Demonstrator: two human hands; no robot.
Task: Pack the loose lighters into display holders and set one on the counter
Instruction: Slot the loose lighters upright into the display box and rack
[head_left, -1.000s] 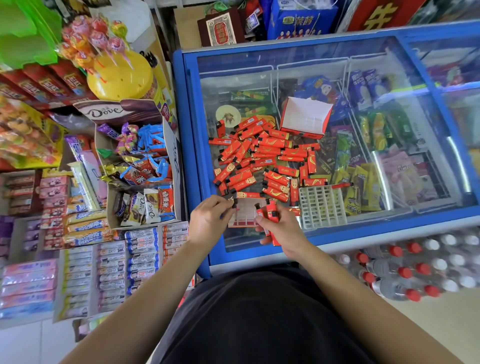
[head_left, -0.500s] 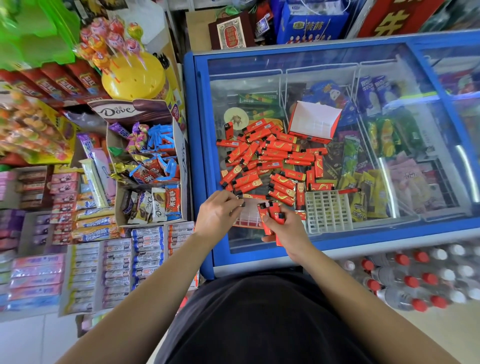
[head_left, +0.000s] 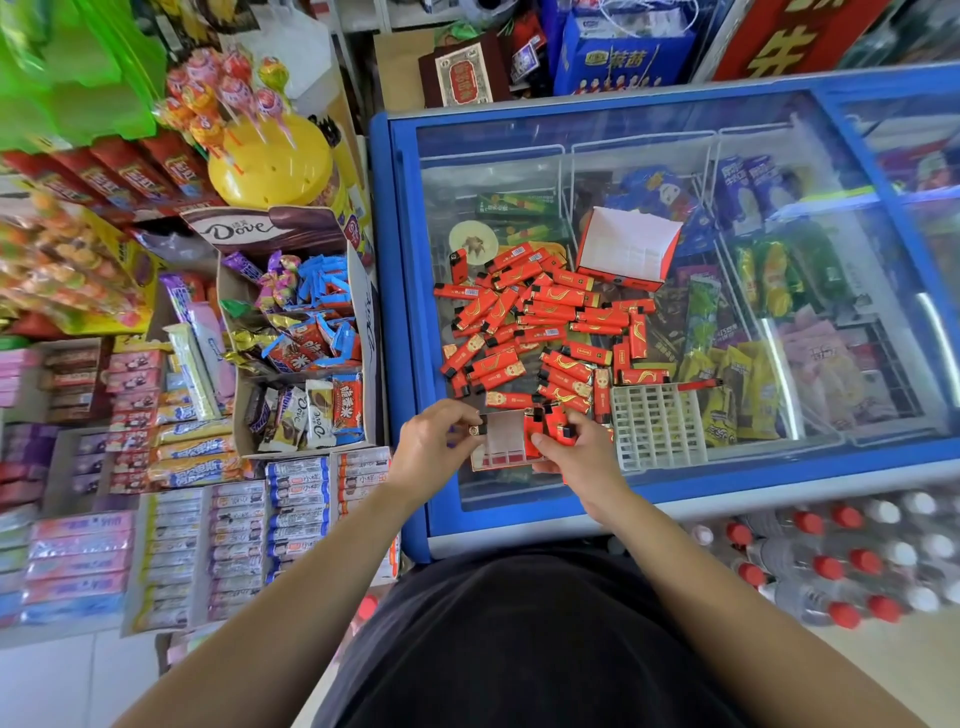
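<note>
Several red lighters (head_left: 540, 322) lie in a loose pile on the glass lid of a blue freezer (head_left: 779, 467). At the pile's near edge sits a pale display holder (head_left: 501, 439) with slots. My left hand (head_left: 434, 444) pinches a lighter by its black and gold top at the holder's left side. My right hand (head_left: 576, 452) grips a few red lighters, held upright over the holder's right side. A second, white grid holder (head_left: 657, 428) stands empty just right of my right hand. An open red lighter box (head_left: 626, 249) rests behind the pile.
A Dove chocolate carton (head_left: 296, 332) and racks of gum and candy (head_left: 249, 530) crowd the shelf left of the freezer. A yellow lollipop stand (head_left: 270, 161) rises behind them. Bottles with red caps (head_left: 841, 561) are stacked on the floor at the right.
Both hands stayed at the pale holder. The left hand shifted slightly and now holds a lighter at the holder's left edge. The camera view drifted a little.
</note>
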